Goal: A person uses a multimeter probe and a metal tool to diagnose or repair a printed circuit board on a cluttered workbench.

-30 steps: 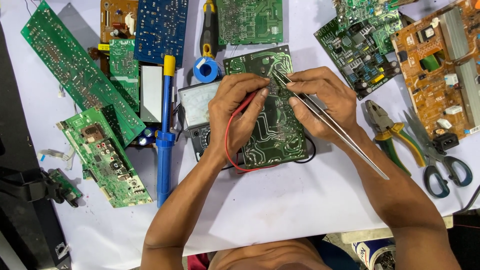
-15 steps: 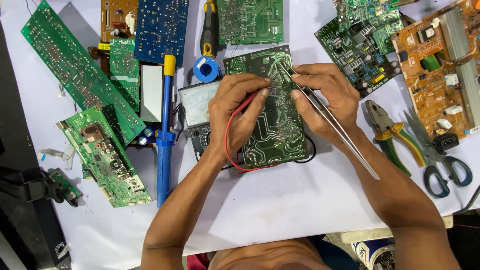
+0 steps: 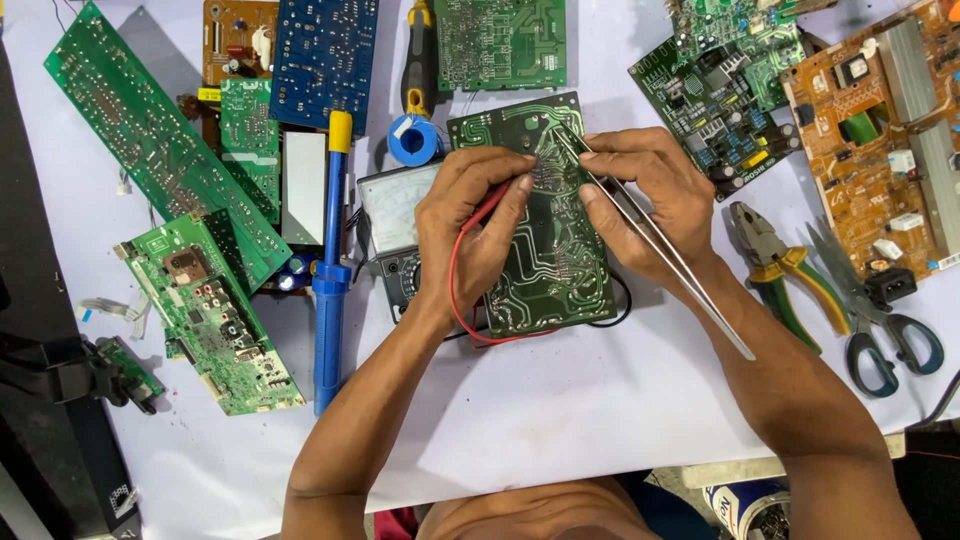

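Observation:
A green circuit board (image 3: 550, 260) lies solder side up in front of me on the white table. My left hand (image 3: 475, 220) rests on its left edge and pinches a red probe lead (image 3: 458, 290) that loops below the wrist. My right hand (image 3: 650, 190) grips long metal tweezers (image 3: 690, 285); their tips touch the board near its upper middle, close to my left fingertips. Partly hidden under the board and my left hand sits an analogue multimeter (image 3: 395, 215).
A blue desoldering pump (image 3: 330, 270) lies left of the meter, with a blue tape roll (image 3: 413, 140) above. Several circuit boards (image 3: 160, 170) fill the left and top edges. Pliers (image 3: 785, 275), scissors (image 3: 880, 320) and an orange board (image 3: 880, 130) lie at right.
The tweezers have tilted slightly and their tips have shifted a little on the board. My left hand stays in place with the red lead.

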